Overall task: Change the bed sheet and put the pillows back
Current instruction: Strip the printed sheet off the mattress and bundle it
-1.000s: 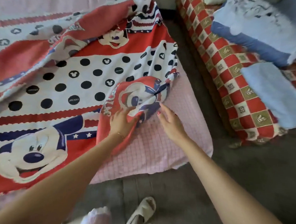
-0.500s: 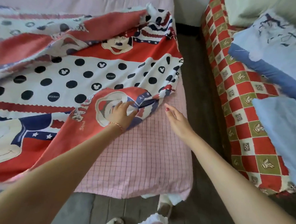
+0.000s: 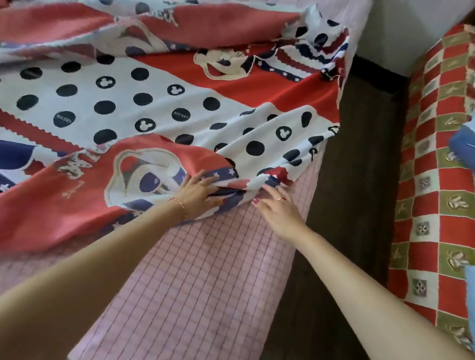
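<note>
Both hands on a bunched fold of the sheet.

The left hand [image 3: 199, 190] lies flat, fingers spread, on the red cartoon sheet [image 3: 158, 97] half-covering the pink checked mattress [image 3: 196, 288]. Just beside it, the right hand [image 3: 277, 207] touches the sheet's edge, fingers loosely extended, gripping nothing.

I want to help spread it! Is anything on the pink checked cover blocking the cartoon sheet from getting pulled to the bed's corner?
Nothing visible. Both hands, left and right, already touch the sheet, and the pink cover below them lies bare.
</note>
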